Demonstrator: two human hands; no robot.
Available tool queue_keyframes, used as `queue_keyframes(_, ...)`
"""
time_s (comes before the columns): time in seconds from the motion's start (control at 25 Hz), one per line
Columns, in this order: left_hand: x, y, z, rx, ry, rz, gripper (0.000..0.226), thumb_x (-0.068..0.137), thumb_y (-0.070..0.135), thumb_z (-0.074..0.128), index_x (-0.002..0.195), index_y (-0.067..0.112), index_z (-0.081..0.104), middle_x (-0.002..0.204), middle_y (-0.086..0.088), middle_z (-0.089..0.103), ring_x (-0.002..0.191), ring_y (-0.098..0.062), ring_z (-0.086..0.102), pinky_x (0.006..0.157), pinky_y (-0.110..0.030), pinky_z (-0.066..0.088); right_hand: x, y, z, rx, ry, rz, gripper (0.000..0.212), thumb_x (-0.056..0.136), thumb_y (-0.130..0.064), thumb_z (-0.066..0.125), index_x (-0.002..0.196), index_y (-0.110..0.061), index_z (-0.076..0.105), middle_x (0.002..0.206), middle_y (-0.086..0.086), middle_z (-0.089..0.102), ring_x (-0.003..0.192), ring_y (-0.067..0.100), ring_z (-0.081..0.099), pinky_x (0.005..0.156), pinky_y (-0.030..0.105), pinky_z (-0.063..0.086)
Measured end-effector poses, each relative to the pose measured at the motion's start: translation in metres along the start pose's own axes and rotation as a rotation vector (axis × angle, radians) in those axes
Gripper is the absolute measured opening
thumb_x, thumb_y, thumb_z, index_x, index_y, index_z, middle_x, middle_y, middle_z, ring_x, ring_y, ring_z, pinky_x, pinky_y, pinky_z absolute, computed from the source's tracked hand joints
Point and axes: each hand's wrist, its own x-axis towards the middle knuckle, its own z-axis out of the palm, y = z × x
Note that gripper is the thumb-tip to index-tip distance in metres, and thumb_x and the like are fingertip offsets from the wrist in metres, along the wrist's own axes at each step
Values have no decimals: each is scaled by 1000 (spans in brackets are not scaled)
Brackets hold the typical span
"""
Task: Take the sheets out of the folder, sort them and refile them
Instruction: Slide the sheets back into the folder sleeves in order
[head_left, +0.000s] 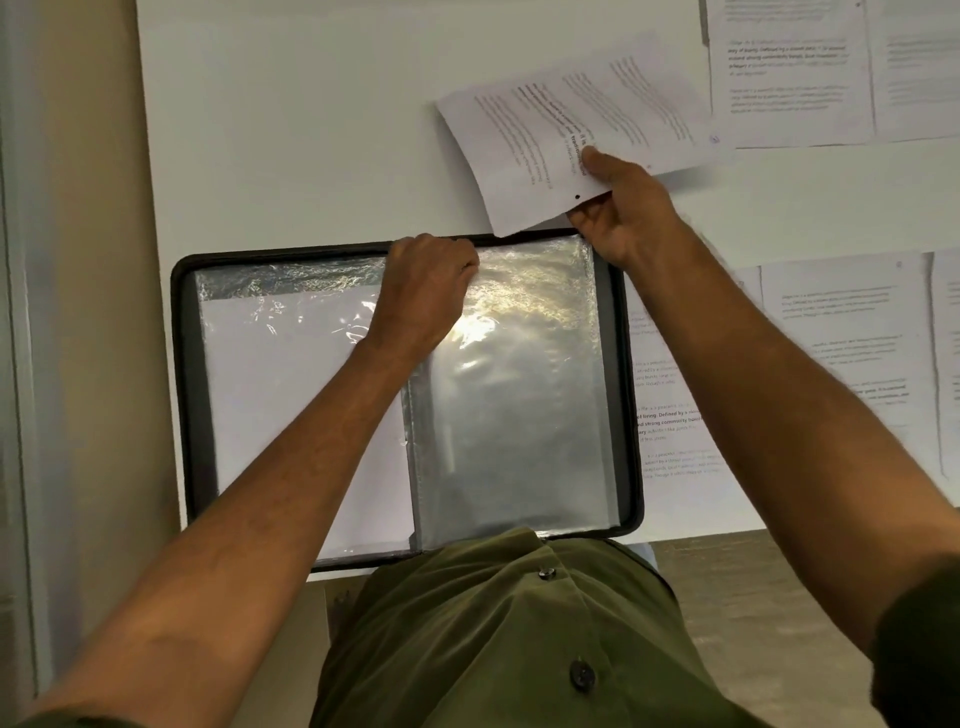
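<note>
fingers (597, 213) pinch curled printed sheet (571, 135) | folder (182, 364): crinkly glossy sleeves

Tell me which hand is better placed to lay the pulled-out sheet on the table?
The right hand: it already pinches the sheet above the folder. The left hand is busy gripping the plastic sleeve's top edge.

Bare worktop (311, 130) open beyond and left of the fingers (457, 265); printed sheets (831, 364) spread to their right; open folder (631, 415) beneath.
</note>
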Motion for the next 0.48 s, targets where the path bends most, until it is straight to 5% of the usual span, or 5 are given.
queue_keyframes(0.24, -2, 3, -1, -1, 61, -35, 17, 102, 20, 55, 91, 16, 68, 81, 2, 69, 78, -27, 62, 81, -45, 45, 10, 9, -12, -274, -54, -38, 41, 89, -10, 81, 126, 2, 68, 113, 16, 78, 105, 30, 76, 85, 44, 64)
queue_keyframes(0.48, 0, 6, -3, 39, 101, -39, 17, 102, 21, 48, 94, 18, 63, 83, 3, 63, 79, -22, 57, 88, -40, 33, 5, -5, -17, -551, -186, -72, 40, 89, -19, 82, 125, -5, 71, 104, 5, 80, 94, 20, 77, 71, 31, 61)
